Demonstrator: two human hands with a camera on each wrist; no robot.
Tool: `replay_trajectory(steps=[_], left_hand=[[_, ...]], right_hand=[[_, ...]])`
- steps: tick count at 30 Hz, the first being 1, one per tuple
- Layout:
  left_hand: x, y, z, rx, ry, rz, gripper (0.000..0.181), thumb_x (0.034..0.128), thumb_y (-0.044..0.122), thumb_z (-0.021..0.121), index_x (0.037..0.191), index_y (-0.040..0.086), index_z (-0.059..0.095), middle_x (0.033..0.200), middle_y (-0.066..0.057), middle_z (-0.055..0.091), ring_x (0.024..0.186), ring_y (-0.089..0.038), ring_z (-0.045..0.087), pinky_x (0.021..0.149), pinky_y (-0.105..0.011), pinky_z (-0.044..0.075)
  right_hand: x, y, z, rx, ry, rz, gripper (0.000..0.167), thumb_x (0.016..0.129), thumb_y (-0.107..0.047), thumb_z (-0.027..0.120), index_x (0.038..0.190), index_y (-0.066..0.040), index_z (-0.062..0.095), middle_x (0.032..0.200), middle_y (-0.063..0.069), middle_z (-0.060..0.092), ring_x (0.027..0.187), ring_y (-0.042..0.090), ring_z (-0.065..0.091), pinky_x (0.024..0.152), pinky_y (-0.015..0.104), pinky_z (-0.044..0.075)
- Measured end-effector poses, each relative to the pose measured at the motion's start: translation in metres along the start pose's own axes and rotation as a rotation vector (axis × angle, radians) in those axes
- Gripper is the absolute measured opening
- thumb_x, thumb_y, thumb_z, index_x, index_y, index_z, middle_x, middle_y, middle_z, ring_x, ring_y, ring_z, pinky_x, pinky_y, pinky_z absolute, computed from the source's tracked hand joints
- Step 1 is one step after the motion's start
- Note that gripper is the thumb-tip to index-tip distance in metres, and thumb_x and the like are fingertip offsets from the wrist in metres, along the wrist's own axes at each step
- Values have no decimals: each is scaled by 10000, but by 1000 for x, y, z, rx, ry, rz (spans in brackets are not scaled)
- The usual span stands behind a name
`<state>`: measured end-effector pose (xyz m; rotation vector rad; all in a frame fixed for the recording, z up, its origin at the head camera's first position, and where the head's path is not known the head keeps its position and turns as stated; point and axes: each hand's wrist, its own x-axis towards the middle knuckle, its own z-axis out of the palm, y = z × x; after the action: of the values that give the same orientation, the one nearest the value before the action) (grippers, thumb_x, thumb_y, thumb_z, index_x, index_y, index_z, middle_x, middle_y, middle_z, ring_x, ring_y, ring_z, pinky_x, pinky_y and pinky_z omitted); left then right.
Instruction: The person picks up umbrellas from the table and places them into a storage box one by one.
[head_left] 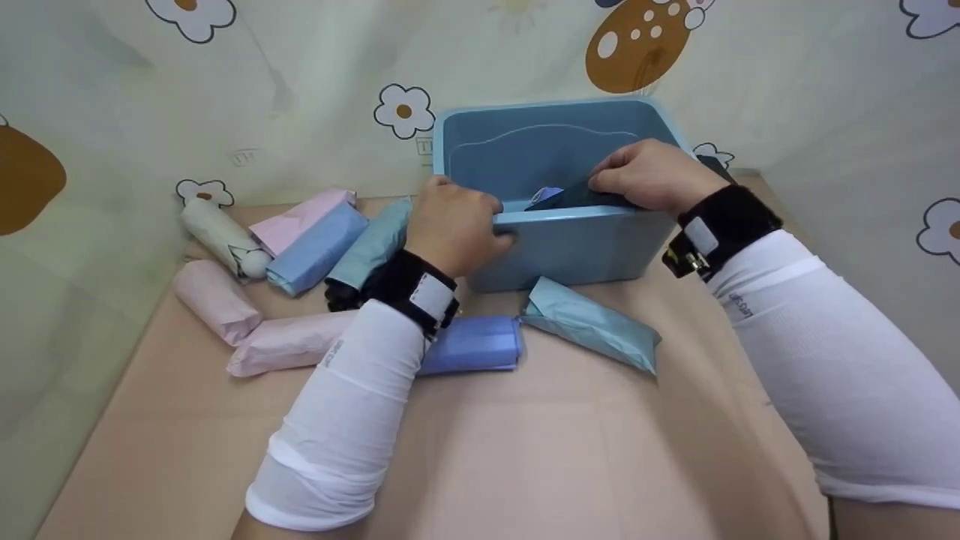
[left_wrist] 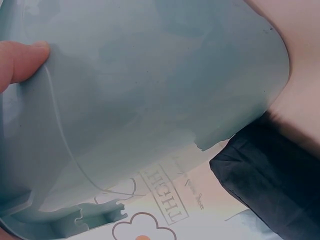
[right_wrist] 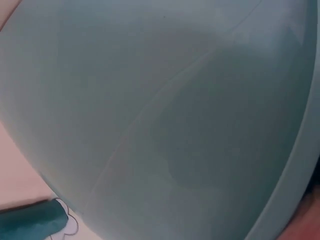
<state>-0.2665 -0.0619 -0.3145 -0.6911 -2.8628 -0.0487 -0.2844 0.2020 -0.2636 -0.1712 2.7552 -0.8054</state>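
A blue plastic bin [head_left: 559,247] stands at the back of the table. The left hand [head_left: 454,225] grips its front rim at the left corner, and in the left wrist view the thumb [left_wrist: 25,60] lies against the bin's outer wall [left_wrist: 150,75]. Just inside the front rim, the right hand [head_left: 660,176] pinches a dark wrapped packet [head_left: 592,196]. A bit of blue-purple wrapping [head_left: 546,195] shows beside that packet. The right wrist view is mostly filled by the bin's wall [right_wrist: 150,110], with a sliver of the right hand at the lower right corner.
Left of the bin lie several wrapped packets: pale green [head_left: 221,232], pink [head_left: 300,217], blue [head_left: 315,247], teal [head_left: 375,240], and two more pink [head_left: 217,300]. In front are a blue-purple packet [head_left: 476,345] and a teal one [head_left: 592,326]. A dark item [head_left: 715,169] shows behind the bin's right side.
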Motion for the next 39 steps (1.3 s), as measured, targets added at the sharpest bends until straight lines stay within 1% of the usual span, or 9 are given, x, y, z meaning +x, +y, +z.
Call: replay_trajectory(steps=[5, 8, 11, 15, 18, 24, 29, 35, 39], left_hand=[[0, 0, 0, -1, -7, -2, 415, 951, 528, 686, 1025, 133, 791, 906, -45, 794, 929, -268, 737, 1044, -488, 427], [0, 1, 0, -1, 3, -3, 403, 945, 521, 695, 979, 130, 786, 877, -43, 787, 914, -266, 736, 1029, -485, 432], [-1, 1, 2, 1, 31, 0, 382, 928, 507, 715, 903, 130, 768, 815, -39, 769, 872, -264, 732, 1004, -487, 444], [0, 0, 2, 1, 36, 7, 378, 926, 506, 716, 944, 133, 778, 851, -44, 781, 877, -269, 729, 1005, -491, 443], [0, 0, 1, 4, 17, 1, 394, 937, 517, 701, 990, 134, 781, 900, -49, 788, 907, -275, 727, 1032, -492, 431], [1, 0, 1, 2, 1, -3, 384, 941, 522, 693, 955, 146, 772, 840, -35, 765, 887, -264, 721, 1033, -483, 427], [1, 1, 0, -10, -8, -2, 385, 947, 517, 690, 837, 148, 712, 747, -19, 705, 850, -258, 702, 1031, -480, 417], [1, 1, 0, -9, -9, -4, 389, 946, 522, 693, 812, 157, 686, 747, -11, 697, 858, -260, 704, 1026, -477, 415], [0, 1, 0, -8, 1, -5, 386, 942, 519, 697, 816, 154, 702, 752, -19, 714, 857, -263, 712, 1022, -481, 421]], right_hand=[[4, -6, 6, -84, -22, -19, 503, 1023, -439, 561, 1357, -91, 702, 1314, 159, 709, 1156, 314, 620, 1002, 504, 497], [6, -11, 11, -122, -23, -33, 491, 1006, -432, 604, 1325, -78, 720, 1278, 165, 729, 1131, 313, 636, 988, 500, 507], [8, -17, 17, -116, 23, -45, 429, 995, -362, 646, 1297, -70, 733, 1271, 166, 733, 1125, 310, 646, 1000, 505, 516], [9, -28, 28, -86, 123, -57, 377, 1001, -256, 654, 1318, -61, 709, 1306, 161, 704, 1138, 314, 636, 1011, 499, 519], [12, -36, 35, -84, 158, -54, 404, 1017, -236, 653, 1384, -67, 668, 1367, 158, 673, 1182, 321, 625, 1025, 491, 518], [17, -42, 37, -90, 61, -2, 382, 1020, -174, 615, 1382, -69, 680, 1401, 156, 662, 1208, 347, 611, 1079, 528, 504], [18, -39, 34, -91, -2, 21, 367, 1022, -169, 576, 1352, -79, 711, 1382, 155, 682, 1201, 356, 608, 1085, 557, 502], [18, -37, 35, -91, 1, 5, 361, 1035, -213, 587, 1337, -67, 721, 1329, 158, 711, 1164, 349, 618, 1046, 545, 516], [18, -36, 36, -92, 28, -22, 358, 1033, -211, 580, 1323, -61, 728, 1312, 159, 722, 1143, 342, 628, 1016, 526, 523]])
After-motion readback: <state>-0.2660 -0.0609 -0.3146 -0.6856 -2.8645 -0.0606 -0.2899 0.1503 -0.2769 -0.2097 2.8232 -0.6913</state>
